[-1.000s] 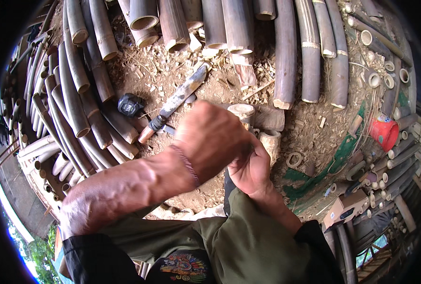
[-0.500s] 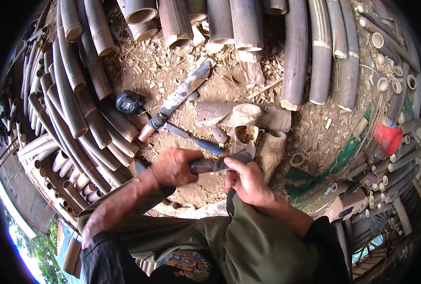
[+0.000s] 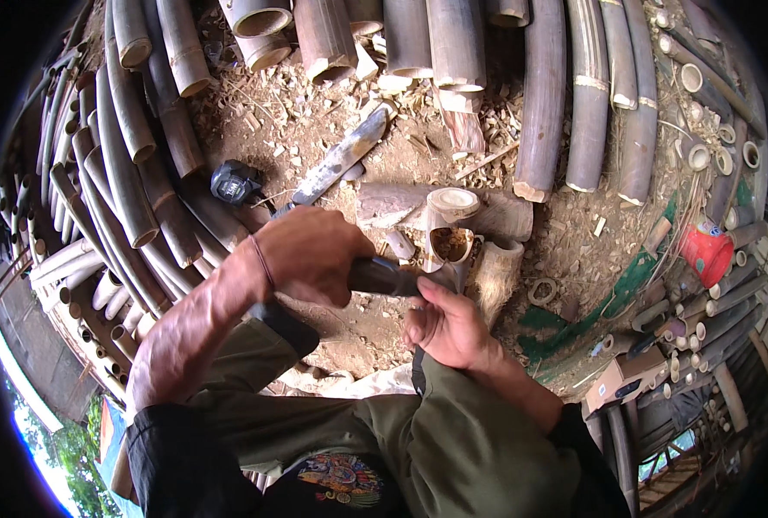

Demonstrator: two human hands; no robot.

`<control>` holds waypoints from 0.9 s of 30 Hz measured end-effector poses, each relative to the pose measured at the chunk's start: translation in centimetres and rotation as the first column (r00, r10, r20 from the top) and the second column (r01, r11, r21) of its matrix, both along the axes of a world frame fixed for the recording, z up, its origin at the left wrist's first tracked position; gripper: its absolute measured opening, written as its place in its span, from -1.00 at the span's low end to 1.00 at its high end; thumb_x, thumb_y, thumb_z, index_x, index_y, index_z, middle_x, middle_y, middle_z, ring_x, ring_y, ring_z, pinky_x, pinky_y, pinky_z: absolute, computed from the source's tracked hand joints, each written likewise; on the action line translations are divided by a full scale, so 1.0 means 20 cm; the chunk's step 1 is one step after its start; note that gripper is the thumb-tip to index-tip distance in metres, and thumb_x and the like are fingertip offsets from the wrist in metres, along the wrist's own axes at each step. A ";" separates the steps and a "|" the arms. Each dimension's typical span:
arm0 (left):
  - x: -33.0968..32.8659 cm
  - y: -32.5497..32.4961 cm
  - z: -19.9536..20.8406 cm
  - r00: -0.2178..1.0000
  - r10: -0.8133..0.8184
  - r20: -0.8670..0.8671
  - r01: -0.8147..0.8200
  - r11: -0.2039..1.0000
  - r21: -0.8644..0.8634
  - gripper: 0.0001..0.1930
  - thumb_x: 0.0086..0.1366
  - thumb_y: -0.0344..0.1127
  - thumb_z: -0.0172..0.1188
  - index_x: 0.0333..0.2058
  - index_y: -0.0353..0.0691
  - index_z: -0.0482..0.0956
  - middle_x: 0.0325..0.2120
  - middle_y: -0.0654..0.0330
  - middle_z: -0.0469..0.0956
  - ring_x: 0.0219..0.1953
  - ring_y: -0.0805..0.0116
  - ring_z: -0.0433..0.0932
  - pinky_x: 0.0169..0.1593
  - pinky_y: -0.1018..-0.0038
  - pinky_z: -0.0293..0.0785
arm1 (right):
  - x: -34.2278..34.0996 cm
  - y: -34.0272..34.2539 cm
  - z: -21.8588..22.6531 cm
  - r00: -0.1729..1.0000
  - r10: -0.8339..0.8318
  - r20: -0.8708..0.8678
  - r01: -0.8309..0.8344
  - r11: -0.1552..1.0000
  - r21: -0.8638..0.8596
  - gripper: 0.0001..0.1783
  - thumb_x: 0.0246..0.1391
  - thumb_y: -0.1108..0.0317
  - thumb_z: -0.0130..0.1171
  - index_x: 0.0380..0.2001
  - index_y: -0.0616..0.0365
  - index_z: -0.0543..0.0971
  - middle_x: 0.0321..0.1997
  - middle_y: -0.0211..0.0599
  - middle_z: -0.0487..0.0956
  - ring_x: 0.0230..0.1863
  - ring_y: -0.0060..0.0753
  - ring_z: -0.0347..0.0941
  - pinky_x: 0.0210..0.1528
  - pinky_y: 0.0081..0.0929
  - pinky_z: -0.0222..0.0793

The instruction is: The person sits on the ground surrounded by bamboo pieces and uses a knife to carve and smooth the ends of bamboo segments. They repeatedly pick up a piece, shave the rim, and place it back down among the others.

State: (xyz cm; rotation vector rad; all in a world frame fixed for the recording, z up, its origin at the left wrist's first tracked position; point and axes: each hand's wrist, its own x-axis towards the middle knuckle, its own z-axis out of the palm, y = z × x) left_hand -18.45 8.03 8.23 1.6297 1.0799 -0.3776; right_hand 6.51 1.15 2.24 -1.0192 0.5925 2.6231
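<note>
My left hand [image 3: 311, 256] is wrapped round the dark handle of a tool [image 3: 384, 278], held level above the ground. At its right end, the thumb of my right hand [image 3: 453, 326] presses against the tool, with the fingers curled below. A grey, blade-like part shows just past that thumb; its full shape is hidden. Beyond my hands stands a short bamboo piece [image 3: 450, 226] with a cut-out side, next to a pale bamboo stump [image 3: 498, 274]. A machete [image 3: 347, 155] lies to the left, its handle behind my left hand.
A log [image 3: 393, 205] lies across the ground behind the bamboo piece. Long bamboo poles [image 3: 539, 104] line the far side and the left. A black tape measure [image 3: 235, 184] rests at left. Green netting [image 3: 609, 306], a red container [image 3: 708, 252] and a cardboard box [image 3: 623, 380] are at right.
My left hand has risen and turned over the handle, now covering the machete's handle and the blue-handled knife lying beside it. The right hand has stayed nearly in place.
</note>
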 end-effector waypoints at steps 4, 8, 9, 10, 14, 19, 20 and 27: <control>-0.04 -0.28 -0.21 0.951 0.287 0.116 -0.270 0.952 -0.145 -0.67 -0.14 -0.29 0.30 -0.31 -0.23 0.60 -0.57 0.06 0.58 -0.50 0.12 0.60 -0.35 0.24 0.50 | -0.04 0.06 0.06 0.946 0.180 0.269 -0.217 0.969 0.114 -0.69 0.23 0.24 0.13 -0.10 0.24 0.57 -0.57 -0.34 0.52 -0.63 -0.50 0.44 -0.51 -0.42 0.45; 0.24 -0.65 -0.20 0.769 0.636 0.063 -0.618 0.764 -0.185 -0.72 -0.05 -0.28 0.27 -0.30 -0.21 0.57 -0.52 -0.07 0.60 -0.45 -0.02 0.62 -0.30 0.17 0.55 | 0.04 0.03 0.06 0.771 0.347 0.534 -0.531 0.814 0.237 -0.67 0.15 0.22 0.20 -0.18 0.29 0.59 -0.53 -0.34 0.54 -0.68 -0.56 0.38 -0.61 -0.56 0.35; 0.32 -0.73 -0.21 0.715 0.697 0.055 -0.678 0.710 -0.187 -0.71 -0.03 -0.28 0.28 -0.29 -0.22 0.56 -0.51 -0.10 0.60 -0.45 -0.02 0.63 -0.30 0.18 0.56 | 0.06 0.01 0.05 0.714 0.374 0.592 -0.609 0.749 0.261 -0.66 0.15 0.21 0.21 -0.19 0.30 0.59 -0.52 -0.33 0.55 -0.69 -0.56 0.38 -0.63 -0.58 0.33; 0.42 -0.79 -0.21 0.660 0.750 0.046 -0.730 0.655 -0.198 -0.65 -0.02 -0.29 0.28 -0.20 -0.22 0.56 -0.50 -0.11 0.60 -0.44 -0.04 0.63 -0.28 0.17 0.56 | 0.06 0.03 0.06 0.638 0.403 0.656 -0.684 0.687 0.243 -0.66 0.18 0.18 0.18 -0.25 0.31 0.59 -0.50 -0.35 0.57 -0.69 -0.57 0.38 -0.66 -0.64 0.28; 0.86 -0.85 -0.19 0.358 0.931 0.064 -0.876 0.359 -0.322 -0.27 0.07 -0.28 0.29 0.24 -0.19 0.25 -0.42 -0.18 0.60 -0.33 -0.10 0.64 -0.19 0.18 0.56 | 0.23 -0.04 0.00 0.522 0.128 0.843 -0.848 0.187 0.497 -0.68 0.24 0.19 0.12 -0.16 0.28 0.52 -0.40 -0.32 0.59 -0.46 -0.45 0.48 -0.44 -0.50 0.39; 0.96 -0.74 -0.16 0.244 0.868 0.433 -0.706 0.465 -0.535 -0.34 0.12 -0.27 0.34 0.13 -0.33 0.24 0.09 -0.22 0.29 0.17 -0.12 0.33 0.16 0.18 0.33 | 0.40 0.07 0.26 0.657 -0.043 0.753 -0.741 -0.220 0.634 -0.49 0.21 0.21 0.15 0.08 0.37 0.36 -0.01 0.05 0.46 -0.08 -0.06 0.42 0.03 -0.20 0.31; 0.96 -0.67 -0.18 0.287 0.783 0.552 -0.634 0.587 -0.503 -0.22 0.10 -0.19 0.38 0.19 -0.39 0.17 0.17 -0.24 0.19 0.24 -0.09 0.24 0.25 0.17 0.25 | 0.45 0.11 0.28 0.575 0.054 0.817 -0.805 -0.143 0.576 -0.34 0.21 0.13 0.15 0.16 0.47 0.27 -0.04 0.06 0.43 0.03 -0.02 0.35 0.07 -0.13 0.25; 1.05 -0.47 -0.27 -0.362 0.904 -0.229 -0.164 -0.304 -0.938 -0.28 0.32 0.20 0.11 0.17 -0.34 0.31 -0.17 0.15 0.47 -0.13 0.35 0.44 0.04 0.30 0.39 | 0.39 0.62 0.36 0.162 0.050 0.986 -0.520 -0.844 0.128 -0.56 -0.04 0.25 0.26 -0.05 0.10 0.48 -0.41 -0.23 0.53 -0.38 -0.05 0.56 -0.34 -0.14 0.47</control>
